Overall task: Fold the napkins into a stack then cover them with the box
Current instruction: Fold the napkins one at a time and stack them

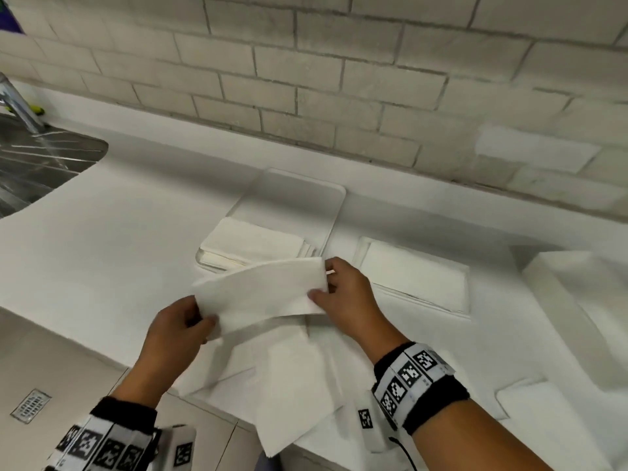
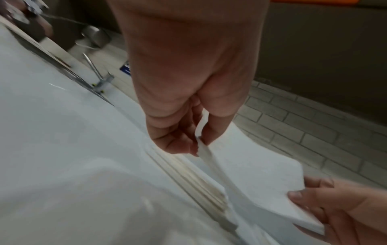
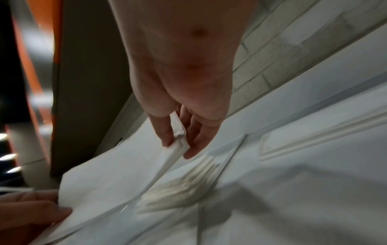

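Observation:
I hold a folded white napkin (image 1: 261, 290) in the air over the counter, one end in each hand. My left hand (image 1: 204, 321) pinches its near-left end (image 2: 199, 142) between thumb and fingers. At the far-right end, my right hand (image 1: 323, 282) pinches the other corner (image 3: 176, 139). Just behind it, a stack of folded napkins (image 1: 251, 243) lies in the near end of a clear shallow box (image 1: 295, 185); the stack's edges (image 2: 201, 182) show below the held napkin (image 2: 251, 174). Loose unfolded napkins (image 1: 289, 379) lie under my hands by the counter's front edge.
A second clear shallow container (image 1: 455, 266) with a white sheet in it sits to the right. White moulded foam pieces (image 1: 577, 300) fill the far right. A steel sink (image 1: 40, 158) with a faucet (image 1: 20, 103) is at the left. A brick wall backs the counter.

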